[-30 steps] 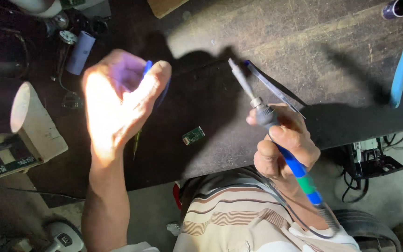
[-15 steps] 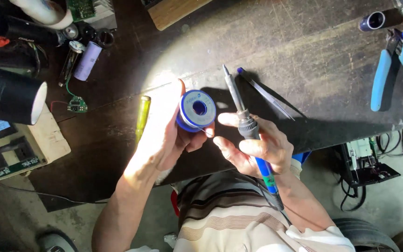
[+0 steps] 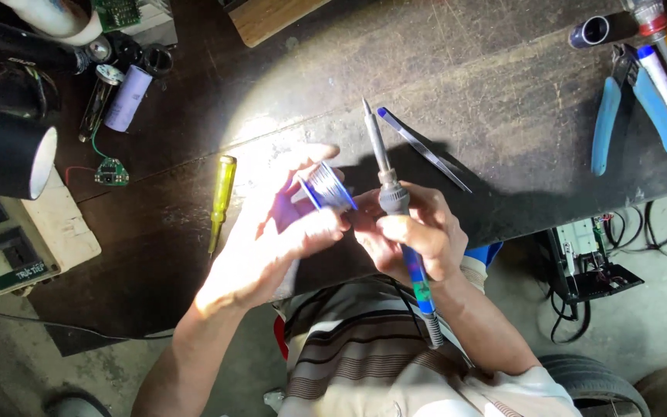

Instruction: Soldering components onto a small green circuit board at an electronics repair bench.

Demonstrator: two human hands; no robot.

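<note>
Two hands meet above the near edge of the dark desk [image 3: 503, 62]. Left hand [image 3: 272, 239], brightly lit, has its fingers curled around a small blue-rimmed solder spool [image 3: 327, 188], tilted on edge. Right hand [image 3: 411, 235] is closed around a soldering iron [image 3: 389, 193], tip pointing far. Yellow screwdriver [image 3: 221, 197] lies left of the hands; tweezers [image 3: 422, 148] lie right.

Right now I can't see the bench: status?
Left hand holds solder spool. Right hand grips soldering iron, tip up. Tweezers lie just beyond.
</note>
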